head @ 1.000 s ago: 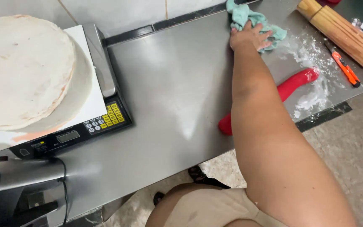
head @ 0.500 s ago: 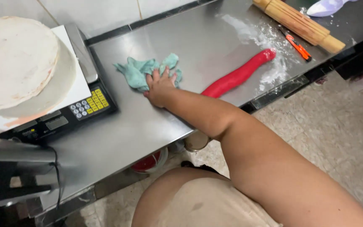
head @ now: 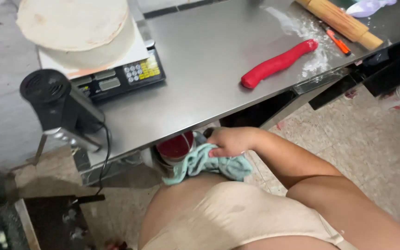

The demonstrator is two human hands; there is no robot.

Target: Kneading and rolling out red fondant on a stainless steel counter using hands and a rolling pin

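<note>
My right hand (head: 230,141) is shut on a teal cloth (head: 200,164), held below the front edge of the steel table (head: 200,88) and close to my body. The cloth hangs bunched from my fingers, just in front of a red-lidded container (head: 176,146) under the table. A red sausage-shaped roll of dough (head: 278,63) lies on the table's right part, beside a smear of flour (head: 318,60). My left hand is out of view.
A digital scale (head: 126,76) at the back left carries a stack of pale round flatbreads (head: 77,28). A black cylindrical device (head: 56,99) stands at the table's left end. A wooden rolling pin (head: 341,22) and an orange-handled tool (head: 338,41) lie far right. Tiled floor lies below.
My right hand dragged the teal cloth from the far side of the table across to the front edge, then off the edge and down in front of my body.
</note>
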